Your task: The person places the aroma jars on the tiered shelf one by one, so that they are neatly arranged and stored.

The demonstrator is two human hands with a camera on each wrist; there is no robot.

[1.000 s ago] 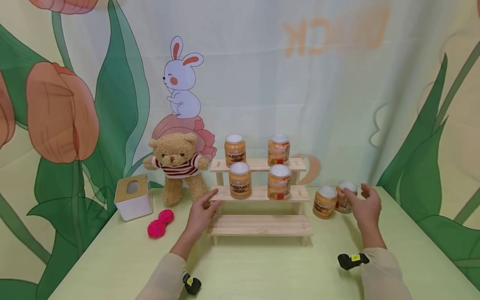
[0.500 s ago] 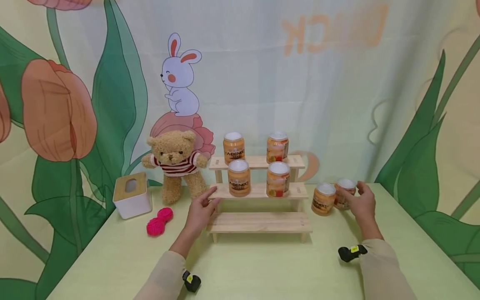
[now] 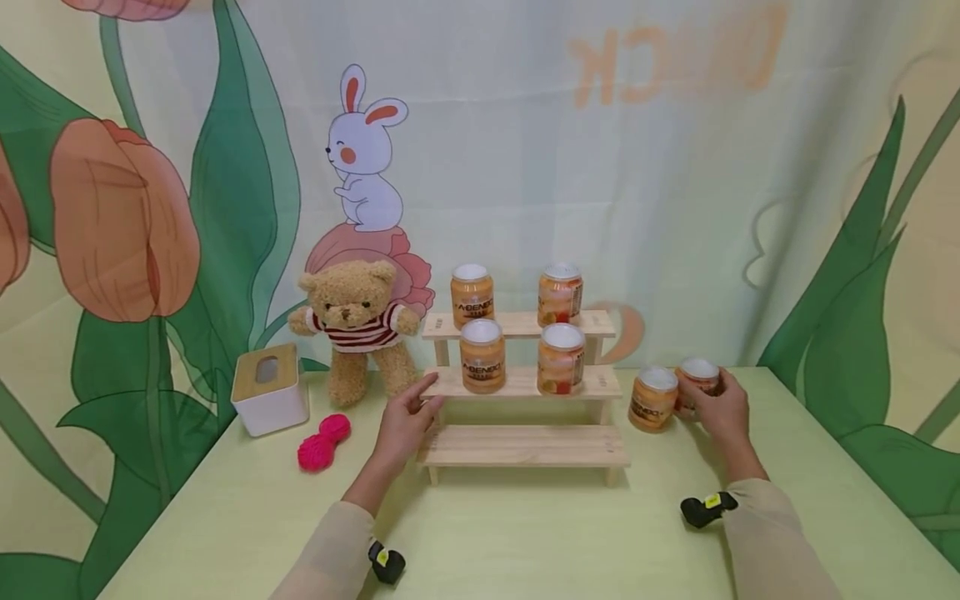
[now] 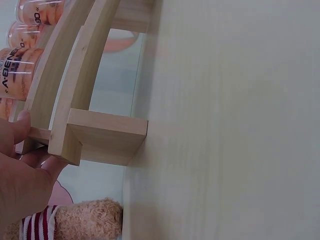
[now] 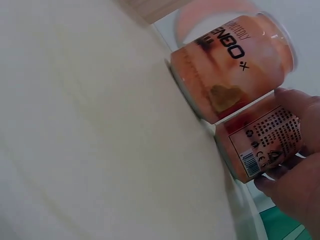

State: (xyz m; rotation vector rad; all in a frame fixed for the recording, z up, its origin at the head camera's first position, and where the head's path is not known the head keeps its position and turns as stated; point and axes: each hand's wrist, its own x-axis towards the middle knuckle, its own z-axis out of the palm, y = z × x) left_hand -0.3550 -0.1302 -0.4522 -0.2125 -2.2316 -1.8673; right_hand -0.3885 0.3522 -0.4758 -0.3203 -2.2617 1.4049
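Note:
My right hand (image 3: 722, 410) grips the rear of two orange jars with white lids at the right, thumb on one side and fingers on the other. That jar (image 5: 262, 137) stands on the table, close against the other jar (image 3: 652, 400). With thumb above and fingers below, my left hand (image 3: 405, 425) pinches the left end of the middle tier of a three-tier wooden shelf (image 3: 522, 446). On its top tier stand two jars, a left one (image 3: 472, 300) and a right one (image 3: 560, 297). The middle tier bears two more, a left jar (image 3: 483, 358) and a right jar (image 3: 561, 361).
Left of the shelf stands a teddy bear (image 3: 363, 337) in a striped top. Beside it are a white tissue box (image 3: 271, 408) with a wooden lid and a pink yarn bundle (image 3: 318, 452). A printed curtain (image 3: 675, 208) hangs behind the table (image 3: 547, 542).
My right hand's fingers have closed around the rear jar, moving slightly left and onto it. The left hand stays at the shelf's end. The head view shifts slightly.

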